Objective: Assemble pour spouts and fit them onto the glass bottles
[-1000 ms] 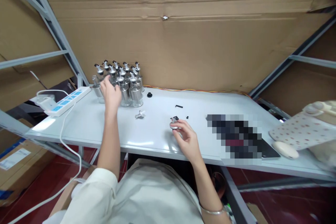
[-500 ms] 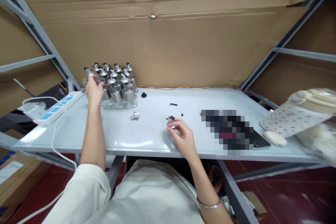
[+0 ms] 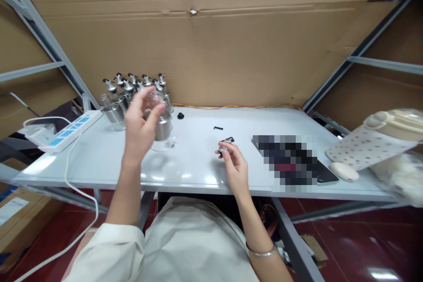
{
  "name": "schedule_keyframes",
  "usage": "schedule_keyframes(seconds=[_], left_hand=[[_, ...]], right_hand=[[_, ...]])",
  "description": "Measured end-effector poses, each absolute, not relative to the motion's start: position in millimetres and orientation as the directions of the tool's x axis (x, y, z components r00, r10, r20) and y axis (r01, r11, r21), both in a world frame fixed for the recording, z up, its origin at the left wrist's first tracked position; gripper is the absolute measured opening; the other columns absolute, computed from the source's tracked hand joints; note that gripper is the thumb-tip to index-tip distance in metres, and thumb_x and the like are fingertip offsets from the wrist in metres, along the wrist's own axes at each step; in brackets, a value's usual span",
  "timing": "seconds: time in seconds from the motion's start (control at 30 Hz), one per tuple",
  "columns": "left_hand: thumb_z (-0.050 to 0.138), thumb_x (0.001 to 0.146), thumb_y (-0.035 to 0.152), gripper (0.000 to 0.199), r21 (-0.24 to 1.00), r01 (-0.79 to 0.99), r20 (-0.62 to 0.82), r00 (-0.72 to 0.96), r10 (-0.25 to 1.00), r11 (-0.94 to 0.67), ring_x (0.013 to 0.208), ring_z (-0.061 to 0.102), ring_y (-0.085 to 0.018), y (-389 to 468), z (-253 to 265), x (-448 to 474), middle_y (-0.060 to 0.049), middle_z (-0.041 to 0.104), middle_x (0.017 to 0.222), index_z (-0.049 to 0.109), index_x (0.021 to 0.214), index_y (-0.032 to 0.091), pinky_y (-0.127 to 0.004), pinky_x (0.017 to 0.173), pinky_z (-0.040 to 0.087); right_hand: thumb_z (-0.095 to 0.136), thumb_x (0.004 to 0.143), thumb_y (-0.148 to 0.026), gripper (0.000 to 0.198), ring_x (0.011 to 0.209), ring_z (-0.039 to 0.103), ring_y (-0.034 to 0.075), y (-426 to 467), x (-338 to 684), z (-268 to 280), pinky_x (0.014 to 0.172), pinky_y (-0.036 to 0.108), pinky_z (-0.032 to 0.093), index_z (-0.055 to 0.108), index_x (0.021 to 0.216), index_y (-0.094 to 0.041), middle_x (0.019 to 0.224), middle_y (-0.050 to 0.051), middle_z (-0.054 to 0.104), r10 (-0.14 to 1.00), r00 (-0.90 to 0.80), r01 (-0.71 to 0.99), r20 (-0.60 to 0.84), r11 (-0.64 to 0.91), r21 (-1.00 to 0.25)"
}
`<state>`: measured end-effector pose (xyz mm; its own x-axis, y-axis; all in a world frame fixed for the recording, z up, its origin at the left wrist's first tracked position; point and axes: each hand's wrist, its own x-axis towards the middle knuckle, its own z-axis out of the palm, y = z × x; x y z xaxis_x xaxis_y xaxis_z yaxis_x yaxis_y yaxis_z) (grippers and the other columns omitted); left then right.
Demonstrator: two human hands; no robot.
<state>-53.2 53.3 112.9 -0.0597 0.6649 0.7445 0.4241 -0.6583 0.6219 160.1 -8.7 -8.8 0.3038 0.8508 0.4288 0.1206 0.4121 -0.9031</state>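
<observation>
The held bottle (image 3: 163,128) seems glass and smooth metal.

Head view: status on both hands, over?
Left hand: around clear glass bottle with silver metal sleeve. Right hand: pinching silver-and-black pourer top. Thin black bar: beyond right hand, on white tabletop.

A single view from the wearer's head, facing forward and down: shirt (image 3: 198,242) very near at six o'clock, table (image 3: 194,154) close by mid-view, cardboard wall (image 3: 231,53) farther off at twelve.
</observation>
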Motion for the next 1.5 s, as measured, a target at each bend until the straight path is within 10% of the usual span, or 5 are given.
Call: schedule_keyframes(seconds=[0.23, 0.53, 0.7, 1.17, 1.5], left_hand=[[0.060, 0.083, 0.030, 0.038, 0.872, 0.072, 0.453, 0.256, 0.854, -0.484, 0.095, 0.063, -0.019, 27, 60, 1, -0.007, 0.064, 0.108, 0.055, 0.120, 0.022, -0.032, 0.088, 0.049], [0.066, 0.080, 0.029, 0.038, 0.867, -0.182, 0.498, 0.369, 0.785, -0.464, 0.108, 0.059, -0.020, 26, 60, 18, -0.009, 0.061, 0.113, 0.049, 0.113, 0.020, -0.033, 0.094, 0.045], [0.065, 0.082, 0.035, 0.032, 0.878, -0.343, 0.461, 0.421, 0.781, -0.334, 0.082, 0.066, -0.016, 32, 56, 27, -0.006, 0.066, 0.095, 0.051, 0.105, 0.019, -0.031, 0.080, 0.049], [0.047, 0.085, 0.059, 0.047, 0.844, -0.489, 0.452, 0.425, 0.784, -0.221, 0.064, 0.060, -0.016, 35, 40, 39, -0.002, 0.061, 0.070, 0.057, 0.103, 0.016, -0.029, 0.064, 0.049], [0.051, 0.081, 0.063, 0.051, 0.869, -0.395, 0.423, 0.280, 0.862, -0.299, 0.059, 0.054, -0.012, 32, 45, 42, -0.002, 0.061, 0.065, 0.064, 0.084, 0.014, -0.024, 0.060, 0.047]], right_hand=[[0.051, 0.089, -0.039, 0.025, 0.076, 0.064, 0.016, -9, 161, -10, 0.077, 0.034, 0.049, 0.064, 0.099, -0.021, 0.099, 0.007, 0.063, 0.859, 0.339, 0.108, 0.383, 0.369, -0.923], [0.053, 0.088, -0.038, 0.025, 0.081, 0.061, 0.016, -10, 162, -7, 0.079, 0.034, 0.048, 0.070, 0.100, -0.024, 0.092, 0.005, 0.061, 0.802, 0.336, 0.197, 0.494, 0.452, -0.870], [0.059, 0.085, -0.040, 0.023, 0.095, 0.063, 0.020, -7, 162, 1, 0.090, 0.040, 0.045, 0.070, 0.095, -0.023, 0.098, 0.005, 0.069, 0.810, 0.454, -0.096, 0.370, 0.458, -0.884], [0.051, 0.091, -0.039, 0.022, 0.053, 0.052, 0.008, 7, 149, 68, 0.042, 0.021, 0.035, 0.067, 0.097, -0.025, 0.103, 0.003, 0.070, 0.852, 0.081, -0.221, 0.517, 0.521, -0.825], [0.050, 0.091, -0.040, 0.024, 0.059, 0.053, 0.011, 4, 144, 58, 0.051, 0.025, 0.042, 0.067, 0.089, -0.024, 0.100, 0.004, 0.067, 0.796, 0.105, -0.113, 0.596, 0.605, -0.788]])
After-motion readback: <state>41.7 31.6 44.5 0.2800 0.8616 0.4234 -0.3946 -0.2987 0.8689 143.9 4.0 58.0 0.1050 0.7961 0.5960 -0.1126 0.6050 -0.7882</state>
